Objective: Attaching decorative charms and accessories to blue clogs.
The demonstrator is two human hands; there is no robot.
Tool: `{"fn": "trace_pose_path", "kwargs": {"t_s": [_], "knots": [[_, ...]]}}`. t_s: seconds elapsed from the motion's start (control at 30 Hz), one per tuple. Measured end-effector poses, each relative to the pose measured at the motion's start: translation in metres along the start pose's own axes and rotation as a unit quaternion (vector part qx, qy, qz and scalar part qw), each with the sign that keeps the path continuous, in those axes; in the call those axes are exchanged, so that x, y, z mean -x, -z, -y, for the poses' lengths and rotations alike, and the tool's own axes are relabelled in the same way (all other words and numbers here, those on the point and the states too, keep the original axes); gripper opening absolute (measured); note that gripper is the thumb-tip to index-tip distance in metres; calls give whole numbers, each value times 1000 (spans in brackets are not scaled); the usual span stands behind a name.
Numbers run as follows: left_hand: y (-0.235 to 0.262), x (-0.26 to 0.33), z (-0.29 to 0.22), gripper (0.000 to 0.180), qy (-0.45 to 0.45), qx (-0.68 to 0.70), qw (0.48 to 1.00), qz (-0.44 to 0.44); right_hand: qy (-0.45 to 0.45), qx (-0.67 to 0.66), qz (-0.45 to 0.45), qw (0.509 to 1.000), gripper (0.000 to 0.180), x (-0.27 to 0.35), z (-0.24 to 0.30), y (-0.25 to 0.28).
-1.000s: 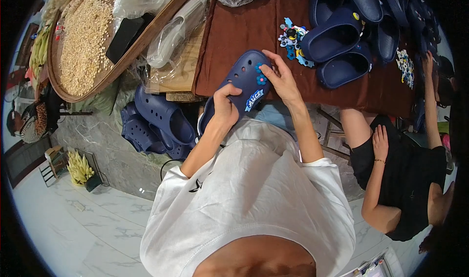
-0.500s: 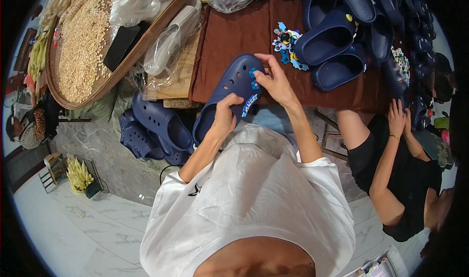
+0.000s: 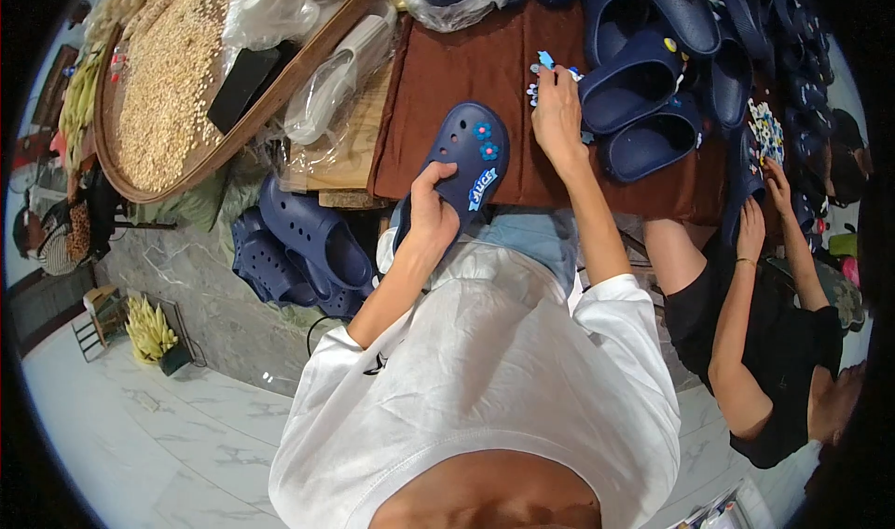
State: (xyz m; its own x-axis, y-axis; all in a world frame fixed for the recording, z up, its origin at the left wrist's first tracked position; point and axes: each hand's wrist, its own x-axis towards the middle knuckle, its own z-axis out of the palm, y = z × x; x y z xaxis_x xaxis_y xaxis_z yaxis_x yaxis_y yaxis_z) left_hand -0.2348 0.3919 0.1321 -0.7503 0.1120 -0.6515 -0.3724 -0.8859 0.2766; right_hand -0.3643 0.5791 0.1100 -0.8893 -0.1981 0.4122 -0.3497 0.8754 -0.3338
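My left hand (image 3: 433,212) grips a navy blue clog (image 3: 457,142), thumb on its upper, toe pointing away from me over the table edge. Two blue flower charms (image 3: 486,141) and a blue-and-white banner-shaped charm (image 3: 482,189) sit on the clog's upper. My right hand (image 3: 558,114) is at a small pile of colourful charms (image 3: 534,91) on the brown cloth, its fingers bent together. A light blue charm (image 3: 545,60) shows by the fingertips; whether it is pinched is hard to see. The hand covers most of the pile.
Navy clogs (image 3: 650,147) crowd the right of the brown cloth (image 3: 447,72). More clogs (image 3: 312,235) hang at the left below the table. A tray of grain (image 3: 172,100) and a grey clog in plastic (image 3: 326,91) stand at left. A co-worker's hands (image 3: 753,226) handle a clog at right.
My right hand has left the clog and moved right and away to the charm pile. The left hand still holds the clog, now with both flowers and the banner charm uncovered.
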Motion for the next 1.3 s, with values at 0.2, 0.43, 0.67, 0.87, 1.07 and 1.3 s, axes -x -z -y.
{"fn": "trace_pose_path", "kwargs": {"t_s": [0.2,0.43,0.67,0.87,1.07,1.3], "knots": [[-1,5,-7,43,9,109,994,-4,-3,57,21,998,20,-5,-1,-7],[-1,3,-6,43,28,106,994,30,10,-83,-2,996,15,-6,10,16],[-8,7,-6,46,4,50,997,58,-52,-389,176,903,16,9,49,40],[-13,10,-8,44,-19,-9,998,57,-53,-379,205,901,19,11,54,38],[-18,19,-7,38,-34,-55,997,46,-70,-422,214,878,21,13,41,38],[-21,25,0,30,-74,-110,991,25,-131,-455,203,857,15,17,49,39]]}}
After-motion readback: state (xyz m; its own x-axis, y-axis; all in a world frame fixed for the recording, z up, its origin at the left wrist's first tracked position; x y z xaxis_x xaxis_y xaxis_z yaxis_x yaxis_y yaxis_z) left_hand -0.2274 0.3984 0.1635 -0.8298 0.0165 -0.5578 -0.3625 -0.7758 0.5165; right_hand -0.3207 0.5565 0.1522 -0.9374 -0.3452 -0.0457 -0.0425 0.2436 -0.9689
